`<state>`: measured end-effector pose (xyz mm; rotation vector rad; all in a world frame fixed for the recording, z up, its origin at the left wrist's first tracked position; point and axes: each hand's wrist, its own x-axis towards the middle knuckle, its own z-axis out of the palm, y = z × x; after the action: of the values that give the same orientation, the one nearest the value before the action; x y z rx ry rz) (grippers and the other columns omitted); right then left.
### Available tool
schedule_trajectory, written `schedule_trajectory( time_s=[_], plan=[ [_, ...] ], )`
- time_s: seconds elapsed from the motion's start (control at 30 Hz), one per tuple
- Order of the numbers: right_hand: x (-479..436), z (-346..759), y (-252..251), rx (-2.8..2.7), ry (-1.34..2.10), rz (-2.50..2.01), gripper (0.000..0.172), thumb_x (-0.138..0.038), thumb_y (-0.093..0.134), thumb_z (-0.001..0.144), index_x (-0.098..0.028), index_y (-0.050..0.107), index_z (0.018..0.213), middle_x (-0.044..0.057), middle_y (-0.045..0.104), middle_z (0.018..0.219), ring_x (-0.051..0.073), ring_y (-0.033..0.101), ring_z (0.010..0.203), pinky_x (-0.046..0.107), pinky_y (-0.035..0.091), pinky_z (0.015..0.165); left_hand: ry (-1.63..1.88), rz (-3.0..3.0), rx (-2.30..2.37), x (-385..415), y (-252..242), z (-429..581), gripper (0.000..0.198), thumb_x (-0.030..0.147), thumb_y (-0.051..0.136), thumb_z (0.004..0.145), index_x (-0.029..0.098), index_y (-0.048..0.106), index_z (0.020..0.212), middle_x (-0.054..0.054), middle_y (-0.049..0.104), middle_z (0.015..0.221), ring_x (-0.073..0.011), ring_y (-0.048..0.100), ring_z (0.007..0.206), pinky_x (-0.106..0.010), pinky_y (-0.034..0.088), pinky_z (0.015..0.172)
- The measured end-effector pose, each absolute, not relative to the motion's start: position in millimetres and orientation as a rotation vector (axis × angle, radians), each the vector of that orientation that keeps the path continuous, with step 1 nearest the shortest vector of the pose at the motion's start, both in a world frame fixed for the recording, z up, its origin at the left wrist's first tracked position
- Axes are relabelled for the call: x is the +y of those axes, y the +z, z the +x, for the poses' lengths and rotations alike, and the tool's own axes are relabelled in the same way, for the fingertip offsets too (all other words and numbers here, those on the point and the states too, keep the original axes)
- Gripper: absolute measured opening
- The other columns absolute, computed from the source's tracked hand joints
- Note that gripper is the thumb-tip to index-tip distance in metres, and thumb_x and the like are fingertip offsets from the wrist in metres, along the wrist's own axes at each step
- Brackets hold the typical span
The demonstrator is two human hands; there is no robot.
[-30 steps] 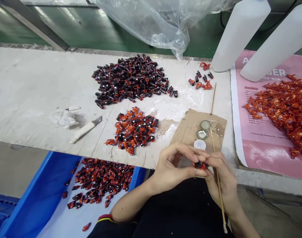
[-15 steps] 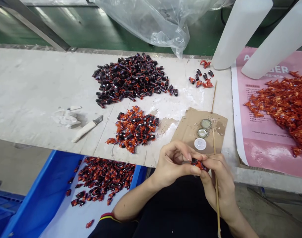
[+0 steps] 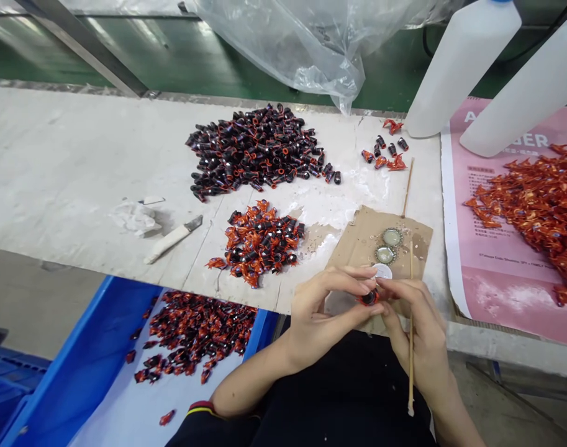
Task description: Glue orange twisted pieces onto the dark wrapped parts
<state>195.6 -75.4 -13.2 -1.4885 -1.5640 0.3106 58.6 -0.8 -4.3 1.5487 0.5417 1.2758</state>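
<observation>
Between the fingertips of my left hand (image 3: 318, 320) is a small black-and-orange plastic figure part (image 3: 369, 298), its dark end towards me. My right hand (image 3: 420, 323) meets it from the other side, thumb and forefinger at the part, partly hiding it. A thin wooden stick (image 3: 410, 372) is tucked in my right hand and sticks out above and below it. Just beyond my fingers lies a piece of cardboard (image 3: 353, 239) bearing two bottle caps (image 3: 386, 254) and a white disc (image 3: 382, 271), which my fingers partly cover.
A heap of black parts (image 3: 259, 149) sits behind a smaller pile of joined black-and-orange parts (image 3: 259, 242). Orange pieces (image 3: 539, 198) cover a pink sheet (image 3: 492, 279) beside white bottles (image 3: 464, 68). A knife (image 3: 174, 239) lies left; below is a blue bin (image 3: 73, 354) of parts.
My hands have turned the figure part so its dark end shows. The stick's lower end has swung up and its whole tip is visible. The view has shifted slightly.
</observation>
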Motion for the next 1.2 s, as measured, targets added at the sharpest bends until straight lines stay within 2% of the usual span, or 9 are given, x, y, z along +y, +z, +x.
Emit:
schedule_trajectory(
  time_s=[0.33, 0.47, 0.57, 0.7, 0.8, 0.87, 1.03, 1.1, 1.2],
  plan=[
    [-75.1, 206.5, -16.7, -1.615, 0.182, -1.523, 0.027, -0.005, 0.055, 0.090, -0.018, 0.056, 0.114, 0.003, 0.059, 0.097, 0.012, 0.059, 0.093, 0.022, 0.049, 0.082, 1.409, 1.832, 0.689, 6.7, -11.8, 49.6, 0.029, 0.003, 0.074, 0.078, 0.018, 0.065, 0.101, -0.004, 0.075, 0.094, -0.0154, 0.074, 0.091, -0.024, 0.062, 0.082],
    [-77.0, 216.4, -18.6, -1.639, 0.089, -1.557, 0.023, -0.007, 0.056, 0.090, -0.017, 0.057, 0.110, 0.004, 0.060, 0.097, 0.012, 0.059, 0.094, 0.023, 0.049, 0.083, 1.548, 2.147, 1.122, 30.3, -8.6, 10.7, 0.034, 0.001, 0.070, 0.080, 0.021, 0.065, 0.107, -0.003, 0.074, 0.099, -0.0171, 0.072, 0.092, -0.029, 0.060, 0.082],
    [-79.6, 226.0, -18.0, -1.630, 0.033, -1.579, 0.021, -0.008, 0.056, 0.090, -0.017, 0.057, 0.110, 0.004, 0.061, 0.096, 0.012, 0.059, 0.091, 0.024, 0.049, 0.082, 1.184, 2.361, 1.488, 54.6, 3.5, -27.3, 0.021, 0.012, 0.067, 0.083, 0.021, 0.068, 0.102, -0.004, 0.074, 0.094, -0.0232, 0.072, 0.086, -0.037, 0.058, 0.077],
    [-83.0, 235.5, -16.1, -1.607, -0.025, -1.603, 0.020, -0.010, 0.055, 0.091, -0.019, 0.058, 0.109, 0.003, 0.062, 0.093, 0.014, 0.061, 0.088, 0.026, 0.051, 0.078, 0.955, 2.435, 1.269, 103.0, 27.4, -36.6, 0.019, 0.026, 0.072, 0.081, 0.022, 0.070, 0.099, -0.004, 0.075, 0.094, -0.0247, 0.071, 0.085, -0.039, 0.057, 0.077],
    [-85.7, 238.4, -15.2, -1.583, -0.053, -1.619, 0.018, -0.013, 0.054, 0.091, -0.021, 0.058, 0.107, 0.003, 0.063, 0.091, 0.015, 0.061, 0.086, 0.029, 0.052, 0.074, 0.917, 2.453, 1.049, 156.2, 42.7, 13.0, 0.031, 0.029, 0.078, 0.074, 0.022, 0.069, 0.103, -0.004, 0.075, 0.107, -0.0241, 0.069, 0.101, -0.040, 0.053, 0.093],
    [-88.3, 239.3, -14.5, -1.559, -0.067, -1.633, 0.017, -0.015, 0.054, 0.092, -0.022, 0.058, 0.107, 0.003, 0.063, 0.091, 0.016, 0.062, 0.085, 0.030, 0.052, 0.072, 0.850, 2.392, 0.816, 193.3, 48.9, 70.0, 0.060, 0.027, 0.086, 0.064, 0.016, 0.063, 0.118, -0.010, 0.071, 0.117, -0.0297, 0.066, 0.110, -0.042, 0.050, 0.099],
    [-99.5, 244.3, -9.9, -1.464, -0.119, -1.681, 0.015, -0.017, 0.054, 0.091, -0.022, 0.061, 0.103, 0.004, 0.065, 0.090, 0.018, 0.063, 0.083, 0.032, 0.053, 0.068, 0.843, 2.177, 0.712, 250.9, 47.9, 223.0, 0.103, 0.016, 0.090, 0.049, 0.003, 0.041, 0.138, -0.026, 0.043, 0.148, -0.0410, 0.040, 0.139, -0.047, 0.033, 0.115],
    [-106.0, 250.5, -8.1, -1.419, -0.126, -1.699, 0.013, -0.018, 0.054, 0.091, -0.022, 0.062, 0.101, 0.005, 0.065, 0.090, 0.017, 0.063, 0.081, 0.030, 0.054, 0.066, 0.865, 2.115, 0.750, 255.1, 42.9, 260.1, 0.103, 0.014, 0.088, 0.051, 0.004, 0.037, 0.139, -0.027, 0.041, 0.149, -0.0396, 0.040, 0.140, -0.045, 0.034, 0.115],
    [-116.1, 267.7, -7.2, -1.356, -0.076, -1.706, 0.011, -0.023, 0.054, 0.092, -0.021, 0.064, 0.097, 0.004, 0.068, 0.087, 0.016, 0.065, 0.076, 0.027, 0.055, 0.062, 0.887, 2.098, 0.731, 252.0, 34.5, 278.0, 0.082, 0.017, 0.079, 0.064, 0.001, 0.040, 0.134, -0.029, 0.054, 0.135, -0.0413, 0.053, 0.127, -0.052, 0.040, 0.107]
  ],
)
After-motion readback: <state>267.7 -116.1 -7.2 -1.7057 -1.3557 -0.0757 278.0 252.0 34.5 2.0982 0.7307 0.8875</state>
